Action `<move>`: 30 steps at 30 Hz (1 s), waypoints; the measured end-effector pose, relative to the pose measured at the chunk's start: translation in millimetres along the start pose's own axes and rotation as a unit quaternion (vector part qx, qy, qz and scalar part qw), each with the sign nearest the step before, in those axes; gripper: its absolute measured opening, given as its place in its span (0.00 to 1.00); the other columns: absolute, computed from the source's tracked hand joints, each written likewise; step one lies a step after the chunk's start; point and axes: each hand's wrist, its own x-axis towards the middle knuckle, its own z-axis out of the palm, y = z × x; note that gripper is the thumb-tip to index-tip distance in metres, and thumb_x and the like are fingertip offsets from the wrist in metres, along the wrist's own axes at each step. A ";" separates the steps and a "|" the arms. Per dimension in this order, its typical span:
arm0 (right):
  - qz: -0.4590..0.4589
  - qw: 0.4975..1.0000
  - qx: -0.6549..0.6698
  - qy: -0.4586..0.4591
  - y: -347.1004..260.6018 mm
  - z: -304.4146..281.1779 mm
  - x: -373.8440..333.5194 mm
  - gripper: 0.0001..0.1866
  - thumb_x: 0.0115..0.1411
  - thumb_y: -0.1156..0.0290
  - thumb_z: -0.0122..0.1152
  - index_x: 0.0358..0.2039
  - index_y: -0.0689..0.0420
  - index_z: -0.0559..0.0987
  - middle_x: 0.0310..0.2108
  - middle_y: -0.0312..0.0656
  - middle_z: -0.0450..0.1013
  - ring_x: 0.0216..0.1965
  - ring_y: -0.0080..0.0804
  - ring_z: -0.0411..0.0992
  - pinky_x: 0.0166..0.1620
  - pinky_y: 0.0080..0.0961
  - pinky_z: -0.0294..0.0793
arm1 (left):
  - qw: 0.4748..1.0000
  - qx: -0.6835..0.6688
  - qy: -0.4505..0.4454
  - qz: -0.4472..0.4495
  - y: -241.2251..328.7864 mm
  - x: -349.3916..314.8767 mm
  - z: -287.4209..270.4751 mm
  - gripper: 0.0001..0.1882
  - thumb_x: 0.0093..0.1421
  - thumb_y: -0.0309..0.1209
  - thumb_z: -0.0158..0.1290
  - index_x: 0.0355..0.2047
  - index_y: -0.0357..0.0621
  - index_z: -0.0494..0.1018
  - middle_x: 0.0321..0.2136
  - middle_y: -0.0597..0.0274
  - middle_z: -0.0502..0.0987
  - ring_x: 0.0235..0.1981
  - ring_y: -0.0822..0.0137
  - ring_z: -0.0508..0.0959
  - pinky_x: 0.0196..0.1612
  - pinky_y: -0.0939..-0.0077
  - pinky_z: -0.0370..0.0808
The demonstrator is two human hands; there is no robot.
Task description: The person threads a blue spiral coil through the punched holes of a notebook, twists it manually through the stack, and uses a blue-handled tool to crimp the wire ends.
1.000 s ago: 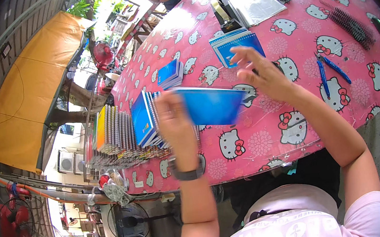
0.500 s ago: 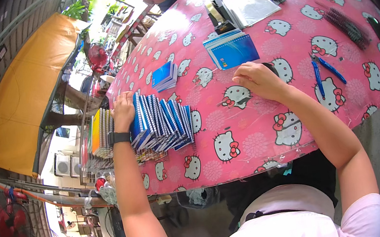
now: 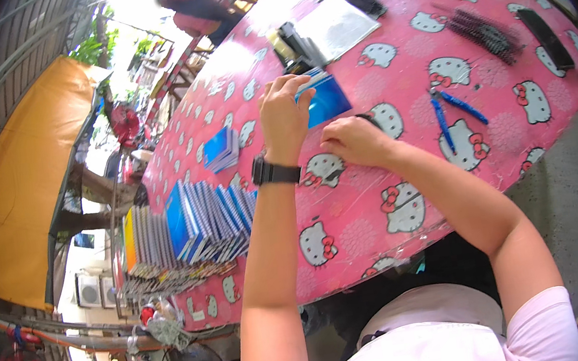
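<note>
A small stack of blue spiral notebooks lies in the middle of the table. My left hand, with a black watch on its wrist, is at the left end of this stack, fingers and thumb apart; whether it touches the covers cannot be told. Just in front of the stack, my right hand rests low over the table with its fingers curled in; anything inside them is hidden. Farther left lies a smaller pile of blue notebooks. Nearer to me on the left stand long rows of blue spiral notebooks.
Yellow-covered notebooks stand at the table's left edge. A tape dispenser and clear plastic sheets lie beyond the stack. Blue-handled pliers, black binding coils and a long black object are on the right.
My left hand has left the rows of notebooks and moved right to the small blue stack. My right hand stays near that stack, its fingers more curled. The whole view has shifted.
</note>
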 end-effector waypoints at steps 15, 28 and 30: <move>0.049 0.994 0.007 0.095 5.3 -14.2 8.3 0.07 0.53 0.68 0.56 0.26 0.59 0.76 0.26 0.48 0.74 0.32 0.46 0.73 0.37 0.39 0.72 | 0.981 -0.139 0.029 -0.131 -54.5 -13.1 30.1 0.10 0.47 0.26 0.60 0.31 0.38 0.74 0.24 0.55 0.78 0.23 0.66 0.77 0.27 0.74 0.73; 0.078 0.963 -0.096 0.239 42.7 -65.9 24.0 0.08 0.50 0.73 0.58 0.30 0.62 0.77 0.29 0.49 0.74 0.31 0.40 0.73 0.37 0.33 0.72 | 0.992 0.030 -0.114 -0.044 -2.4 -114.4 -11.3 0.15 0.55 0.27 0.52 0.43 0.45 0.69 0.32 0.57 0.76 0.36 0.59 0.75 0.38 0.65 0.65; 0.091 0.927 -0.195 0.306 57.9 -112.9 18.4 0.07 0.51 0.74 0.55 0.30 0.62 0.78 0.29 0.50 0.75 0.32 0.44 0.74 0.37 0.34 0.72 | 0.991 0.050 -0.113 -0.042 5.5 -118.1 -14.5 0.14 0.55 0.27 0.52 0.43 0.46 0.69 0.31 0.59 0.76 0.35 0.60 0.75 0.38 0.66 0.64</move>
